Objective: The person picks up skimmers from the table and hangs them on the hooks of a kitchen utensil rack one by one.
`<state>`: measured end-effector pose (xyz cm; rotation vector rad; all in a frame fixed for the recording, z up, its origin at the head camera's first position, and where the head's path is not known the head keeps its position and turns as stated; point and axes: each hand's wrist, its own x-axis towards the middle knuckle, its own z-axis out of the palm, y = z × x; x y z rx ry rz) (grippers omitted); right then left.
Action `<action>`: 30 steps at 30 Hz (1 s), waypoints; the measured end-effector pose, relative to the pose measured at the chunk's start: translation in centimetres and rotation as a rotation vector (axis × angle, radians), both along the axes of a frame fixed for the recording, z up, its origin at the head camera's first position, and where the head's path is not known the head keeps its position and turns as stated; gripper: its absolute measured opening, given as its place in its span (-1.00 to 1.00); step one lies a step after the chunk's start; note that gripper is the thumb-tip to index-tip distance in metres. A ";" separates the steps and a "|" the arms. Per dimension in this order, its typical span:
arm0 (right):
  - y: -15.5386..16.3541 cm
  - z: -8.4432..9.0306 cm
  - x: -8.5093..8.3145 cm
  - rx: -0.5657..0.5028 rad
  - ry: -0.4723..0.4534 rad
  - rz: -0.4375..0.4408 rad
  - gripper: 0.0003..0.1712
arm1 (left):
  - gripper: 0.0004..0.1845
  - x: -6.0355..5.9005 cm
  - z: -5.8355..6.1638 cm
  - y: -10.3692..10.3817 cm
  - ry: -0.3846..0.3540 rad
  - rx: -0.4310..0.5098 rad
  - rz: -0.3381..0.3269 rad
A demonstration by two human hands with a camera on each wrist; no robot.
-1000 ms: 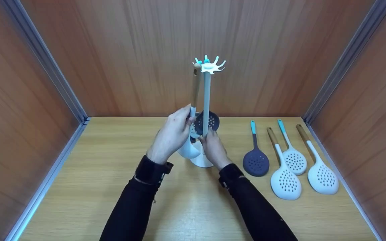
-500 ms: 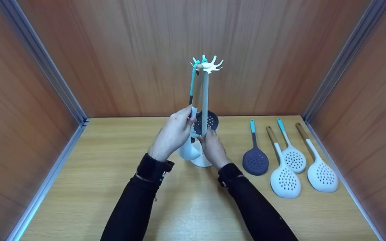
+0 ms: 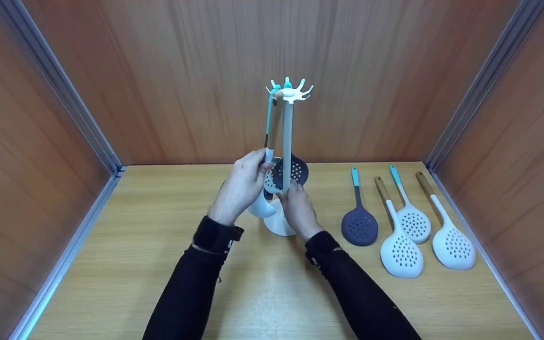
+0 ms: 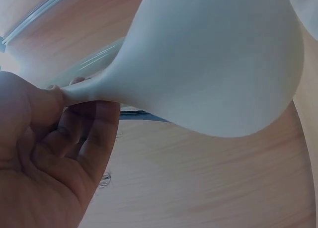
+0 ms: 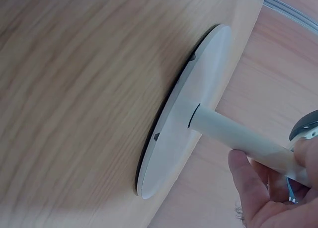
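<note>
- Wooden walls enclosed the light tabletop (image 3: 111,264), where the stand's round base (image 5: 184,118) sat flat.
- Right hand (image 3: 296,208) fingers wrapped the stand's pole (image 3: 287,141); a loose grip risked tipping it.
- Left hand (image 3: 240,189) fingers pinched the white ladle (image 4: 208,64) at its neck; beyond them, its wooden handle could slip off the top hooks (image 3: 291,92).

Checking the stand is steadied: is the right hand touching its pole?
Touching. The right wrist view shows the right hand's fingers wrapped around the pole.

White skimmer (image 3: 262,203) with wooden handle, hanging upright from white hooked stand (image 3: 287,141), stand upright on table
</note>
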<state>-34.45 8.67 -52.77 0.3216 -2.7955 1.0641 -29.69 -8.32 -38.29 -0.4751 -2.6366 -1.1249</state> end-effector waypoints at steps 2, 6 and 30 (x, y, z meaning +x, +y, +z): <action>0.1 0.0 -0.1 -0.014 -0.025 0.002 -0.41 | -0.64 0.0 -0.1 0.0 0.009 0.005 0.006; 0.7 0.2 -0.2 -0.081 -0.091 0.031 -0.53 | -0.62 0.0 -0.3 0.0 0.003 0.026 0.008; 3.5 3.0 0.4 -0.092 -0.124 0.171 -0.63 | -0.57 0.5 -1.5 -0.2 -0.050 0.091 0.026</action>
